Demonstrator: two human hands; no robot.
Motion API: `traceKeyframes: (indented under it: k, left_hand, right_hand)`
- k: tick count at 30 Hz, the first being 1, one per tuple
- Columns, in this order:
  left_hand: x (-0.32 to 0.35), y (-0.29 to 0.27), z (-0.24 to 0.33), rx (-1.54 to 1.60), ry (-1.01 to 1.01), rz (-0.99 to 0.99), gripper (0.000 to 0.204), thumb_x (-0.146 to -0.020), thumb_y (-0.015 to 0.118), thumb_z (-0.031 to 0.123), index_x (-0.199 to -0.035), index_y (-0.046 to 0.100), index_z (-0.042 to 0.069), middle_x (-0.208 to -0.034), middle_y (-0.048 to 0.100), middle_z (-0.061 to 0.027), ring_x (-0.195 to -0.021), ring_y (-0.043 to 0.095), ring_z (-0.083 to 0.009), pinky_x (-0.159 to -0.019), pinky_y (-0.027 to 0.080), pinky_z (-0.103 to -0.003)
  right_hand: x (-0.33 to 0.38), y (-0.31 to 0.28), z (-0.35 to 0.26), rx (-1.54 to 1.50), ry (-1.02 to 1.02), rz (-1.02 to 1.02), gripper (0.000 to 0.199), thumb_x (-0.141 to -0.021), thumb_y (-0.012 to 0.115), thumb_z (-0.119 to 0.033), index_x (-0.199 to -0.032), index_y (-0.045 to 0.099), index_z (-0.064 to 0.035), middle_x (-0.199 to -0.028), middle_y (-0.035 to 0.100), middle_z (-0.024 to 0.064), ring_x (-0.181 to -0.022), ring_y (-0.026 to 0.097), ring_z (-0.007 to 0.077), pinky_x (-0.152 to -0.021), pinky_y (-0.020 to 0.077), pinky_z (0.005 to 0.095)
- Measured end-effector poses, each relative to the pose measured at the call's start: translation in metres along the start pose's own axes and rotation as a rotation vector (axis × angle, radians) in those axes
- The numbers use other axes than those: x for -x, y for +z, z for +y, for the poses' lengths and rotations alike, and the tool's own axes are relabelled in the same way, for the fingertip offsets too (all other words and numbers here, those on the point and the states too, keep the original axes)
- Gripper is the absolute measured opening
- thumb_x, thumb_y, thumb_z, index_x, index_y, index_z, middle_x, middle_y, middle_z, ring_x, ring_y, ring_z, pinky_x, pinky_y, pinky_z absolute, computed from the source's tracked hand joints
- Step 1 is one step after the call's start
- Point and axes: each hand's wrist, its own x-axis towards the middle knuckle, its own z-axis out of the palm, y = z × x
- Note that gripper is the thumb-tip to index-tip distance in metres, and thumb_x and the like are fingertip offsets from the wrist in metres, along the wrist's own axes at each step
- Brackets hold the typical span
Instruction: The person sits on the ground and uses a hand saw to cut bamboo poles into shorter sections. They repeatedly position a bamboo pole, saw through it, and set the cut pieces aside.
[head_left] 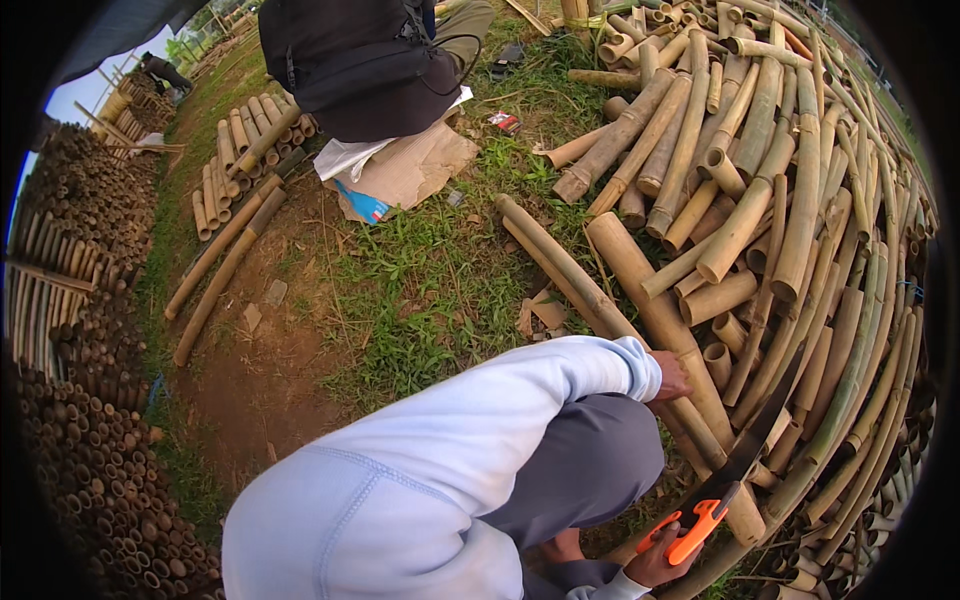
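My left hand comes out of a light blue sleeve and is closed on a long bamboo pole that slants from the grass toward me. A thicker bamboo length lies just right of that pole. In my right hand, low in the picture, is a hand saw with an orange handle. Its dark blade points up and right, over the bamboo near the pile; I cannot tell whether the teeth touch any piece. My bent knee in grey trousers is beside the pole.
A large heap of cut bamboo fills the right side. Stacked bamboo lines the left, with two loose poles on the ground. Ahead, a black backpack sits by flattened cardboard on grass. Another person is far off.
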Motion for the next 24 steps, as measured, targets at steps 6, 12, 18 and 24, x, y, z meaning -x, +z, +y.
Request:
traceKeyframes:
  k: [6, 12, 18, 24]
  left_hand:
    - [-0.008, -0.009, 0.014, -0.039, 0.003, 0.004, 0.058, -0.067, 0.088, 0.038, -0.113, 0.064, 0.012, -0.113, 0.068, -0.0102, -0.112, 0.065, -0.031, -0.094, 0.052, -0.044]
    - [-0.01, -0.012, 0.013, 0.064, -0.04, -0.104, 0.056, -0.067, 0.088, 0.034, -0.112, 0.063, 0.01, -0.106, 0.071, -0.0109, -0.107, 0.069, -0.0329, -0.093, 0.054, -0.046]
    - [-0.011, -0.007, 0.011, 0.038, -0.038, -0.08, 0.055, -0.069, 0.088, 0.034, -0.112, 0.063, 0.011, -0.106, 0.071, -0.0101, -0.107, 0.069, -0.032, -0.092, 0.055, -0.045]
    - [-0.017, -0.004, 0.014, 0.051, -0.06, -0.08, 0.053, -0.069, 0.087, 0.033, -0.111, 0.062, 0.011, -0.105, 0.071, -0.0088, -0.106, 0.069, -0.032, -0.092, 0.055, -0.046]
  right_hand:
    - [-0.004, 0.014, -0.029, -0.108, 0.018, 0.078, 0.036, -0.101, 0.064, -0.007, -0.134, 0.056, 0.0038, -0.099, 0.062, 0.0108, -0.079, 0.059, 0.0173, -0.07, 0.0507, 0.0309]
    - [-0.001, 0.028, -0.049, -0.244, -0.017, 0.116, 0.046, -0.098, 0.069, -0.006, -0.14, 0.056, 0.0068, -0.116, 0.068, 0.0243, -0.094, 0.068, 0.0309, -0.081, 0.0597, 0.0416]
    - [-0.003, 0.035, -0.047, -0.21, -0.068, 0.087, 0.045, -0.097, 0.071, -0.007, -0.137, 0.056, 0.0076, -0.109, 0.068, 0.0224, -0.087, 0.067, 0.0292, -0.076, 0.0592, 0.0395]
    - [-0.005, 0.03, -0.041, -0.142, -0.115, 0.07, 0.044, -0.096, 0.072, -0.008, -0.134, 0.056, 0.0085, -0.1, 0.067, 0.0201, -0.08, 0.065, 0.0271, -0.069, 0.0586, 0.0369]
